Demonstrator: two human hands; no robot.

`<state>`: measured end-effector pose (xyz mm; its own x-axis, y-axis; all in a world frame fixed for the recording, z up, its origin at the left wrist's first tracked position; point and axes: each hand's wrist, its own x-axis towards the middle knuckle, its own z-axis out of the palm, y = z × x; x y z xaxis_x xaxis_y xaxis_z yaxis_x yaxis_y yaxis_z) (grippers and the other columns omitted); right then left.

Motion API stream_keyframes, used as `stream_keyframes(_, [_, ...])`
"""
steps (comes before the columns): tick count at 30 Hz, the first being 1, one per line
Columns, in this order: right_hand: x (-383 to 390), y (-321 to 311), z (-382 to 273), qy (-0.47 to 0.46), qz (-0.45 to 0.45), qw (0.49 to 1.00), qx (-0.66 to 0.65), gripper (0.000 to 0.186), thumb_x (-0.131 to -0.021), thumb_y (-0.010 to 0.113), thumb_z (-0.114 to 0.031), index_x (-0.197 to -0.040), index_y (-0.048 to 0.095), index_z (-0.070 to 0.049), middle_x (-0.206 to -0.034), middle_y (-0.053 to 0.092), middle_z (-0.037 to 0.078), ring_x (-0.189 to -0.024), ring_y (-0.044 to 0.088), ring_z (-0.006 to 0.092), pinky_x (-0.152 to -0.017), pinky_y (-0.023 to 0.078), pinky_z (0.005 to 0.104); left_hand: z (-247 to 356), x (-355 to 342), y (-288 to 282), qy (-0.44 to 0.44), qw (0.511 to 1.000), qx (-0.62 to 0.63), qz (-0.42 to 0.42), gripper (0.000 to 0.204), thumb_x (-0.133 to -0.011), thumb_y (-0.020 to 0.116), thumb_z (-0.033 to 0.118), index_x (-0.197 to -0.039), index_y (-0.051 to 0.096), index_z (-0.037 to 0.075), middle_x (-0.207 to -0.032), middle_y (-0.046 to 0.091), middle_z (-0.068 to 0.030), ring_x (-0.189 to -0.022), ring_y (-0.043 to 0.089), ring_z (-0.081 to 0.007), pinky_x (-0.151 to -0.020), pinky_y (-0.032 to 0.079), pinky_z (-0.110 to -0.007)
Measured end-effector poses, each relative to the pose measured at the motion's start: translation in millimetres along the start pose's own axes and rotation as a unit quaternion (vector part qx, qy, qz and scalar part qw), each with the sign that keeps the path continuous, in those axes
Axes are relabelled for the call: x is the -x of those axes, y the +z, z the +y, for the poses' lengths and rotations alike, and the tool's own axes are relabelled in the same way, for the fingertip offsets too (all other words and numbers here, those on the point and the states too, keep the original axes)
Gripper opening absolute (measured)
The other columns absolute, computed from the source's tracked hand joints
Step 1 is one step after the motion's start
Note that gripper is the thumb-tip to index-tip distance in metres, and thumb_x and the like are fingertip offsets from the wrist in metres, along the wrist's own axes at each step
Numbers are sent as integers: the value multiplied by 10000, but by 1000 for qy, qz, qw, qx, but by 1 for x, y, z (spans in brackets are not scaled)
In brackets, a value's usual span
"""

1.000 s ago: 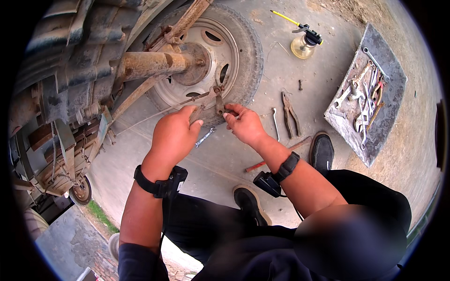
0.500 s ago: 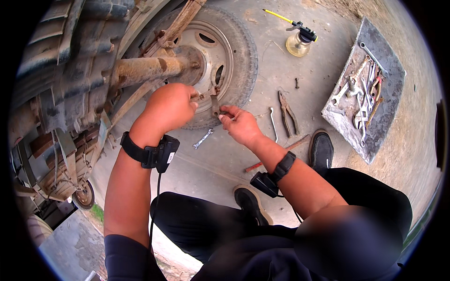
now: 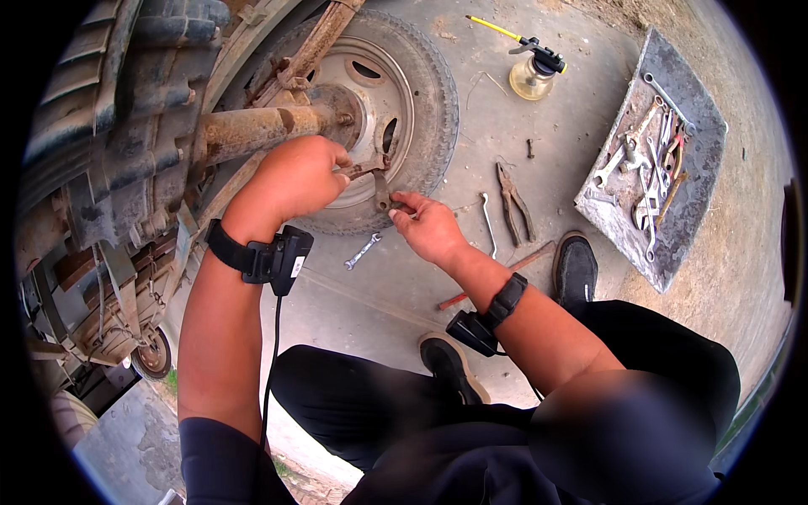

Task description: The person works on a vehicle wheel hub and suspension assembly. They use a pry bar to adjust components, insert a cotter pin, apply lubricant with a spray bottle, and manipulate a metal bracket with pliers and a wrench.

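Note:
My left hand is in front of the wheel, below the axle. Its thumb and forefinger close round the end of a short rusty metal rod. This rod runs right, to the top of a flat metal lever with a round hole low down. My right hand pinches the lever's lower end between thumb and fingertips. Behind both hands stands the wheel with its dusty tyre. A rusty axle tube meets its hub. My fingers partly hide the rod and the lever's lower edge.
On the concrete lie a small open-end wrench, a thin wrench, pliers, a bolt and a red bar. An oil can with a yellow spout stands farther off. A metal tray at right holds several tools.
My left hand has shifted slightly left and up, and more of the rusty rod shows beside its fingers. My right hand keeps its pinch on the lever, moved slightly left.

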<state>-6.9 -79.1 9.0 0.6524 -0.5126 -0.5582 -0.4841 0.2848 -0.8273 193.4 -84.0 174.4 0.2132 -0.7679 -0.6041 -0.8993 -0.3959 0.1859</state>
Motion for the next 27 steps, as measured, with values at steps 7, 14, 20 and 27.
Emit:
stream_keyframes(7, [3,-3,-6,7,1,1000,7,414,-937,646,-268,-1307,662,-83,-1047,733,152,-965,703,302,-890,544,383,5,-2,-2,1,1000,2,-16,330,-822,742,198,-1107,742,32,-837,709,-200,-765,686,-351,-711,529,-422])
stream_keyframes(14, [0,-2,-1,1,-5,1000,10,416,-934,644,-260,-1307,663,-76,-1058,732,159,-962,702,303,-893,542,378,3,-1,5,13,1000,-5,4,304,-827,731,199,-1086,746,41,-863,714,-207,-808,688,-381,-745,534,-440])
stream_keyframes(20, [0,-3,0,-3,-4,1000,-7,418,-933,642,-259,-1303,663,-66,-1066,727,173,-973,701,310,-903,538,379,20,9,21,-18,998,-59,31,250,-846,714,193,-1052,738,54,-867,710,-210,-857,682,-409,-768,535,-488])
stream_keyframes(27, [-2,-2,3,-10,-7,1000,11,412,-934,638,-262,-1292,671,-62,-1118,718,185,-1018,697,321,-931,534,383,36,28,50,-65,994,-45,74,192,-865,697,185,-993,700,42,-842,701,-208,-845,678,-423,-760,531,-520])
